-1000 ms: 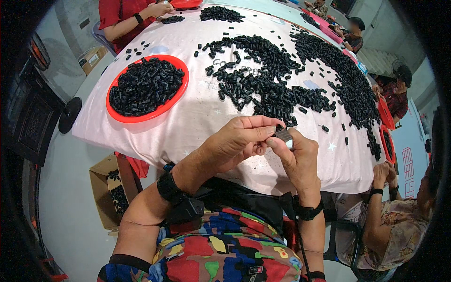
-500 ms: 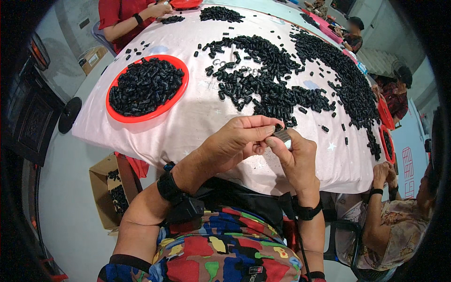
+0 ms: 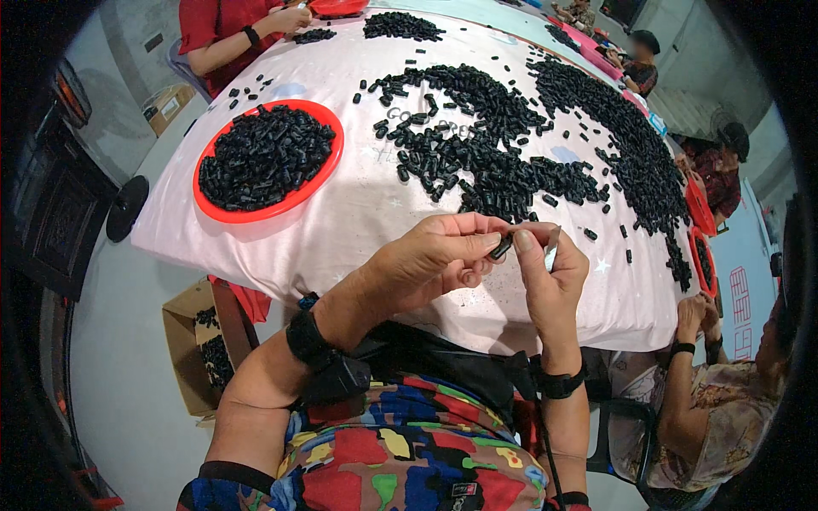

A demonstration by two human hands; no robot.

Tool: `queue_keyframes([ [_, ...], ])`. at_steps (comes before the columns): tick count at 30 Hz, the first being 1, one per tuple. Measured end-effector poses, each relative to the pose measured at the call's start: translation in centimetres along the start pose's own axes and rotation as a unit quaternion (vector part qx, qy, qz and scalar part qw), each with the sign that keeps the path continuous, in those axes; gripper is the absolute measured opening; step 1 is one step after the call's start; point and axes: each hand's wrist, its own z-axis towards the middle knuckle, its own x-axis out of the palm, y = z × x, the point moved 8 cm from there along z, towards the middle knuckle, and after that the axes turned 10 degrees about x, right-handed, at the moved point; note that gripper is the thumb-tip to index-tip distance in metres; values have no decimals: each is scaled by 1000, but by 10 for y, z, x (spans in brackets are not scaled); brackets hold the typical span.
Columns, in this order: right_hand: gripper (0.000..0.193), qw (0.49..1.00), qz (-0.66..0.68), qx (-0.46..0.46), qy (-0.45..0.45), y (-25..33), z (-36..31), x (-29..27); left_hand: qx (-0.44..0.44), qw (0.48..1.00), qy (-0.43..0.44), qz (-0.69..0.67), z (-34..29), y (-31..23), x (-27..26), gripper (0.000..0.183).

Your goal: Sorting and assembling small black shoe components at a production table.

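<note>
Between the thumb and fingers of my left hand (image 3: 443,260) is a small black cylindrical plastic part (image 3: 501,248). My right hand (image 3: 552,272) grips a thin flat metal blade (image 3: 553,247), which stands on edge between thumb and fingers. The right thumb and fingertips are close against the black part; whether the blade touches it is hidden. Both hands are over the near edge of the cloth-covered table (image 3: 358,230). Just beyond them lies a loose heap of similar black parts (image 3: 503,183).
A red basin (image 3: 335,166) full of black parts stands at the left. A larger pile (image 3: 613,128) spreads along the right. An open cardboard box (image 3: 183,341) is on the floor at left. A co-worker (image 3: 699,409) sits close at right; another in red (image 3: 221,47) works at the far left.
My right hand has turned and shifted slightly right, so the blade, earlier flat over the part, now stands on edge. The black part shows more plainly in my left fingers.
</note>
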Motion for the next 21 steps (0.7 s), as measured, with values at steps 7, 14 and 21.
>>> queue_keyframes([
  [7, 13, 998, -40, -13, -56, -1, 3, -1, 22, 1000, -13, 2, -1, -12, -8, 31],
  [14, 15, 996, -24, 8, -81, -9, 3, -11, 242, 954, -145, -102, -8, -104, -93, 17],
  [21, 15, 997, -13, 41, -69, -12, 5, -6, 370, 810, -290, -351, -67, -169, -186, 21],
])
